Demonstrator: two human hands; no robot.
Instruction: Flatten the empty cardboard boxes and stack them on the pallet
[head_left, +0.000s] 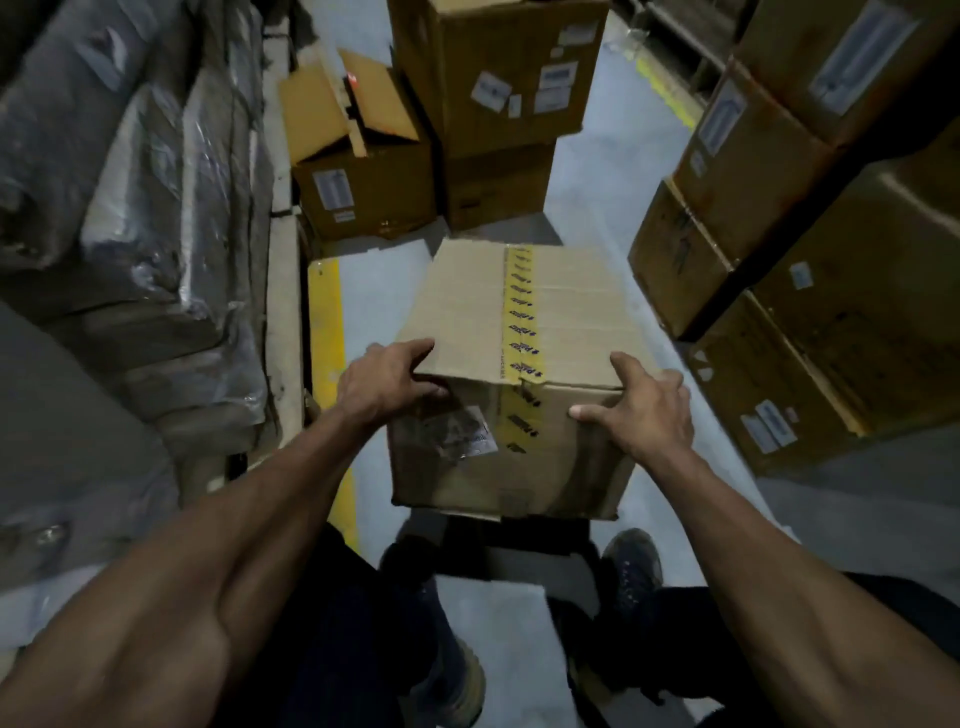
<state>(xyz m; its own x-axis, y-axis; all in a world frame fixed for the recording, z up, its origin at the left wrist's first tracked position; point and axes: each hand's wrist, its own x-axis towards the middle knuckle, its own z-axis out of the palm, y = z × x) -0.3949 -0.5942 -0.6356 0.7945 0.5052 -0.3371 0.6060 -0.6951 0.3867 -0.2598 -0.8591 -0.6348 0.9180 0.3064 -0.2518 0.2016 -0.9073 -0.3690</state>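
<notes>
A brown cardboard box (467, 306) with a strip of yellow printed tape along its top seam is held in front of me above the floor, still in box shape. My left hand (384, 382) grips its near left top corner, fingers curled over the edge. My right hand (644, 402) grips the near right corner, thumb on the front face and fingers round the side. A torn label is stuck on the front face. No pallet is visible.
An open-flapped box (358, 156) and a tall stack of boxes (498, 104) stand ahead on the grey floor. Stacked boxes (810, 218) line the right side. Plastic-wrapped goods (130, 182) fill the left. A yellow floor line (327, 332) runs beside my feet.
</notes>
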